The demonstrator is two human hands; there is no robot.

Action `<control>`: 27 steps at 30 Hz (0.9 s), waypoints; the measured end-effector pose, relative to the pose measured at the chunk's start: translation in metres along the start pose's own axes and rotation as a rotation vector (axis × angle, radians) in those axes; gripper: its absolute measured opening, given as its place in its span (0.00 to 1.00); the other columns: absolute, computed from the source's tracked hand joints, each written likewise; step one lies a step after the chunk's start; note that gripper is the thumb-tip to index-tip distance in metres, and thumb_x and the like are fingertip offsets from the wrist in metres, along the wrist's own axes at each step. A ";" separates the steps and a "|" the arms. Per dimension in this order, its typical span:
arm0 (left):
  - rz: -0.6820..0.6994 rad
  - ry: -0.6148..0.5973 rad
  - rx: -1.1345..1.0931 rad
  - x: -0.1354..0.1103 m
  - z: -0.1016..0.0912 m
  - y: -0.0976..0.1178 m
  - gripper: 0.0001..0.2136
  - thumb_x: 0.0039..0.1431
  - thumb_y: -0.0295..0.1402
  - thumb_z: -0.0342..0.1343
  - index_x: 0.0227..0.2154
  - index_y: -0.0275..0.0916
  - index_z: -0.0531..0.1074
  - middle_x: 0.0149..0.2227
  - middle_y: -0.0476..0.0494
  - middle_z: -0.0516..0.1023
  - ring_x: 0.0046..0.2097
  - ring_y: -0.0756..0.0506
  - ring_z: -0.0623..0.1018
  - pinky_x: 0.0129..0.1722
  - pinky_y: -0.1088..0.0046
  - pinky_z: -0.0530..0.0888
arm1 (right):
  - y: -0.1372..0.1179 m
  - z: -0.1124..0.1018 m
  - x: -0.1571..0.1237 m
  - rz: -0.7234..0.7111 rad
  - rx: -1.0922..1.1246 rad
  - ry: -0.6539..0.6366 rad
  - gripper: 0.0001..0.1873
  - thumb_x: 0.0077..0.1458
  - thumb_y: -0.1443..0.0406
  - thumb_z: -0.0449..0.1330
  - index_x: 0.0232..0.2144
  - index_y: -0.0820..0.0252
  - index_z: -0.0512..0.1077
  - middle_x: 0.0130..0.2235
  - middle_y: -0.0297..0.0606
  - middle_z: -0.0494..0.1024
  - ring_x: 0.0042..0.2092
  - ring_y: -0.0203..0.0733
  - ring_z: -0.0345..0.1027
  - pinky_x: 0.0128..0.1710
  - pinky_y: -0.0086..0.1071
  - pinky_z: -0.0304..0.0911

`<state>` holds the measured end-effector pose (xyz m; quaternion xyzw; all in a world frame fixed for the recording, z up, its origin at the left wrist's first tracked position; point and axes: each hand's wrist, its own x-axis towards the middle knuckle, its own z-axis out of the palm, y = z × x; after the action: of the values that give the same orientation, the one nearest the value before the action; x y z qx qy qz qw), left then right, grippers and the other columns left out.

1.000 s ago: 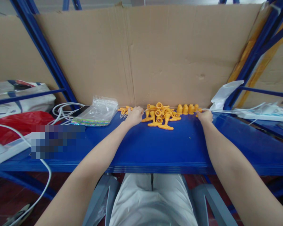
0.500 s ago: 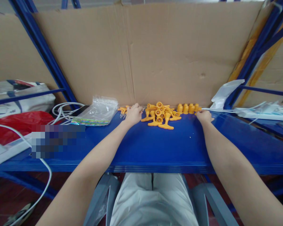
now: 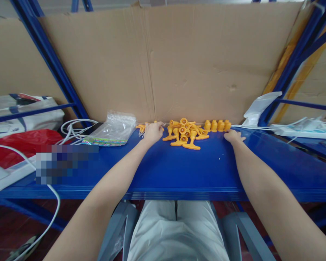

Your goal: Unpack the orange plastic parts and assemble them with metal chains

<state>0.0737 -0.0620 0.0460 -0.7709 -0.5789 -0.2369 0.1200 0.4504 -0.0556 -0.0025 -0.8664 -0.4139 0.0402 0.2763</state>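
Note:
My left hand [image 3: 153, 133] rests at the back of the table with bent fingers pinched together; a small wiry metal bit seems to show at the fingertips, too small to name. Orange T-shaped pieces [image 3: 141, 127] and a tangle of small wire hooks [image 3: 141, 133] lie beside and partly behind it. My right hand [image 3: 234, 136] is just in front of the rightmost of several upright orange caps [image 3: 214, 126], thumb apart, fingers loosened. Between my hands is a pile of orange T-shaped handles [image 3: 191, 140] with hollow cup ends.
Clear plastic bags [image 3: 116, 128] lie to the left on the blue table [image 3: 176, 174]. White cables [image 3: 70, 127] and a red bag [image 3: 24, 143] are farther left. A cardboard sheet [image 3: 179, 65] stands behind, and a white packet [image 3: 259, 108] leans at the back right.
The rightmost orange cap, tilted in my right hand before, now stands upright at the row's end. My right fingers have loosened from it. My left hand has shifted slightly.

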 end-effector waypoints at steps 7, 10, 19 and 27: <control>-0.011 0.052 -0.070 -0.001 0.005 -0.005 0.17 0.65 0.30 0.47 0.52 0.44 0.75 0.52 0.40 0.82 0.56 0.37 0.78 0.57 0.54 0.67 | -0.005 -0.007 -0.010 -0.016 -0.061 -0.106 0.30 0.58 0.69 0.51 0.62 0.58 0.70 0.63 0.54 0.69 0.69 0.62 0.51 0.61 0.66 0.53; -0.006 0.071 -0.086 0.000 0.010 -0.010 0.19 0.67 0.31 0.46 0.57 0.45 0.72 0.57 0.39 0.78 0.59 0.37 0.76 0.57 0.54 0.68 | -0.005 -0.008 -0.011 -0.015 -0.066 -0.112 0.30 0.58 0.69 0.51 0.62 0.59 0.70 0.63 0.54 0.69 0.68 0.63 0.52 0.61 0.66 0.53; -0.115 -0.051 -0.052 0.005 0.035 -0.032 0.23 0.70 0.36 0.40 0.65 0.44 0.64 0.64 0.34 0.70 0.66 0.35 0.68 0.62 0.47 0.64 | -0.004 -0.002 -0.005 -0.051 -0.028 -0.042 0.26 0.53 0.70 0.55 0.54 0.57 0.76 0.56 0.53 0.75 0.65 0.63 0.58 0.58 0.66 0.59; -0.138 -0.193 -0.011 0.007 0.048 -0.039 0.28 0.67 0.35 0.43 0.69 0.47 0.57 0.72 0.38 0.57 0.72 0.34 0.58 0.65 0.42 0.61 | -0.012 -0.011 -0.017 -0.015 -0.033 0.021 0.24 0.56 0.71 0.54 0.53 0.59 0.76 0.58 0.55 0.74 0.63 0.61 0.64 0.57 0.63 0.61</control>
<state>0.0494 -0.0226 0.0046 -0.7490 -0.6383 -0.1724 0.0426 0.4338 -0.0670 0.0099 -0.8681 -0.4181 0.0221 0.2665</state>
